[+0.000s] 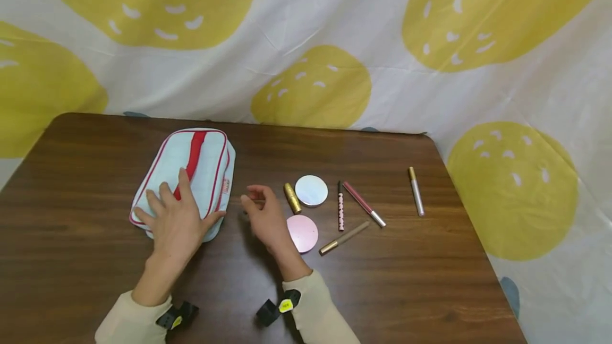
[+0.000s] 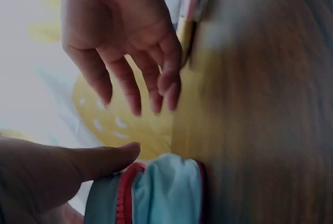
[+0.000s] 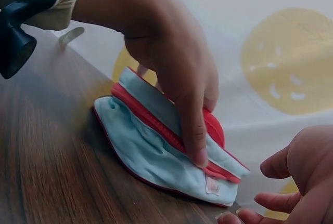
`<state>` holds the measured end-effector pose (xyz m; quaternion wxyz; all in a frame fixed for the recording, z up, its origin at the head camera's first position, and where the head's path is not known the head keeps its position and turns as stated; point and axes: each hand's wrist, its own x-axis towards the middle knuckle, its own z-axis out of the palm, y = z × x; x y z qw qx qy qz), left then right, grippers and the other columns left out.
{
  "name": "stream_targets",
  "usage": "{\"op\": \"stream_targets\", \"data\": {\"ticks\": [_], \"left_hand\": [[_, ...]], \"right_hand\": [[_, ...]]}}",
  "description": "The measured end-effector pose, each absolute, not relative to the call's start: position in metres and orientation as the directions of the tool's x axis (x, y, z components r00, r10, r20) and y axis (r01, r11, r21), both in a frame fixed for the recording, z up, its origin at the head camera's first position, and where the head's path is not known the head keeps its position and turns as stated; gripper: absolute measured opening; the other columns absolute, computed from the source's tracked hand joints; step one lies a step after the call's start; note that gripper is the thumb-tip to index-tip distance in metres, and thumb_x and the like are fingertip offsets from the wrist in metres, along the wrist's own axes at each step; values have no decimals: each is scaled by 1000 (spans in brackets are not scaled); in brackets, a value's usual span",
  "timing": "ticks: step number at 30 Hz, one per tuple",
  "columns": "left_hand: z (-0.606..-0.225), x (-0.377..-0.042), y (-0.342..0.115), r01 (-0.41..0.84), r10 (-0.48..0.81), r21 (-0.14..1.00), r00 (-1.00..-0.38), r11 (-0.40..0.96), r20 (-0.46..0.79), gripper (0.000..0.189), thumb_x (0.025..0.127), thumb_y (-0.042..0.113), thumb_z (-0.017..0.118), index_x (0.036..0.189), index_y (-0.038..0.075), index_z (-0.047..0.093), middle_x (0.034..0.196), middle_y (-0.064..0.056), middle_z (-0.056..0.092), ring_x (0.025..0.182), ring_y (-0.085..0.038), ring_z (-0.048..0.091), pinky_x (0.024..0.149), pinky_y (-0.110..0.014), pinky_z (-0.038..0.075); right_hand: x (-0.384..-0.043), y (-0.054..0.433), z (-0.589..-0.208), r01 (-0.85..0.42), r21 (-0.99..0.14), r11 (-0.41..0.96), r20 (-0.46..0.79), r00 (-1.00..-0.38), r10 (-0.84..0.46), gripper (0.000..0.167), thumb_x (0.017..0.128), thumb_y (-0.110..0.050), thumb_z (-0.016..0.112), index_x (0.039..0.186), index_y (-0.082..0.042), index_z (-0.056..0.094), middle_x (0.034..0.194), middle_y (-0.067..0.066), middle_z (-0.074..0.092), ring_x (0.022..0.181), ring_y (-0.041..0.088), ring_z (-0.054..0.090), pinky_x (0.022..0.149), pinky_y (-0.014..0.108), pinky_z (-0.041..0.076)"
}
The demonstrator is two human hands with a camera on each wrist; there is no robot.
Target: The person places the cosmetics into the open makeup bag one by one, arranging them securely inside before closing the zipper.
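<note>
A light blue zip pouch [image 1: 210,169] with red piping and a red strap lies on the left part of the table. On its top my left hand [image 1: 177,222] rests with fingers spread, while the thumb lies against the zipped side, as the right wrist view shows. The red zip [image 3: 151,120] runs along that side above a small label [image 3: 212,185]. My right hand [image 1: 270,222] hovers just right of the pouch, its fingers loosely bent and holding nothing. Close beside this hand are a gold tube [image 1: 292,198] and a pink round compact [image 1: 303,233], partly covered by the wrist.
Behind the pink compact lies a white round compact [image 1: 311,190]. Further right are a patterned pencil [image 1: 341,208], a pink tube with silver end [image 1: 363,203], a brown-and-gold stick [image 1: 344,238] and a silver-and-gold tube [image 1: 416,192]. A yellow-patterned cloth [image 1: 311,94] hangs behind the table.
</note>
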<state>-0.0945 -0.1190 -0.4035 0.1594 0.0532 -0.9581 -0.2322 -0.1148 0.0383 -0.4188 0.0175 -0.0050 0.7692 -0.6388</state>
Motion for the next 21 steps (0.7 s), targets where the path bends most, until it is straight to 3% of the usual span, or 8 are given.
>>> {"op": "stream_targets", "data": {"ticks": [14,21], "left_hand": [[-403,-97,-122,37,-111,490,-957,871,269,76,74,23,79,136,-1,43,122,-30,51,117,-57,35,89,-77,16],[-401,-99,-130,197,83,448,-961,872,262,75,72,20,79,137,3,46,126,-25,53,121,-54,37,94,-76,17]], "right_hand": [[-120,47,-417,41,-980,195,-36,-999,28,27,92,-14,63,115,0,62,101,8,61,83,15,59,68,24,48],[-123,55,-412,-14,-963,270,25,-999,39,28,92,-14,62,116,-1,61,103,10,61,83,17,62,68,26,50]]}}
